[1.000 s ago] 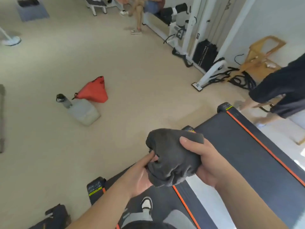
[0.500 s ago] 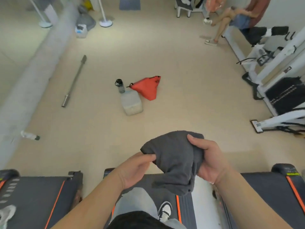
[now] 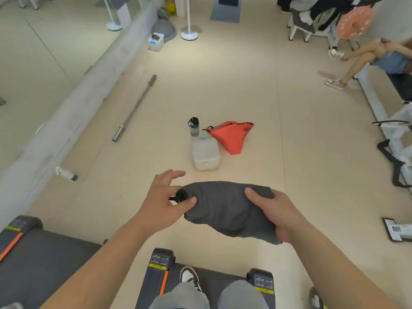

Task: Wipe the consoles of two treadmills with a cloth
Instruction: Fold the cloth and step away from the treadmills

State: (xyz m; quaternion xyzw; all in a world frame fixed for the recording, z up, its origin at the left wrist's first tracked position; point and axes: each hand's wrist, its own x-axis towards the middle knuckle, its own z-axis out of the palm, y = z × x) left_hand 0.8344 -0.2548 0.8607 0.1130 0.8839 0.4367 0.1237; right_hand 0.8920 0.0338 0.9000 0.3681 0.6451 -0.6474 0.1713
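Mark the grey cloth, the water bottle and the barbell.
grey cloth (image 3: 227, 206): head view, middle of the bunched fabric.
water bottle (image 3: 194, 129): head view, clear body under the black cap.
barbell (image 3: 135, 108): head view, mid-shaft on the floor.

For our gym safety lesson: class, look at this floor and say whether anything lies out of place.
Yes. A barbell lies loose on the floor, and a small bottle lies on its side by the grey ledge. A water bottle, plastic tub and red bag sit mid-floor. All might trip someone.
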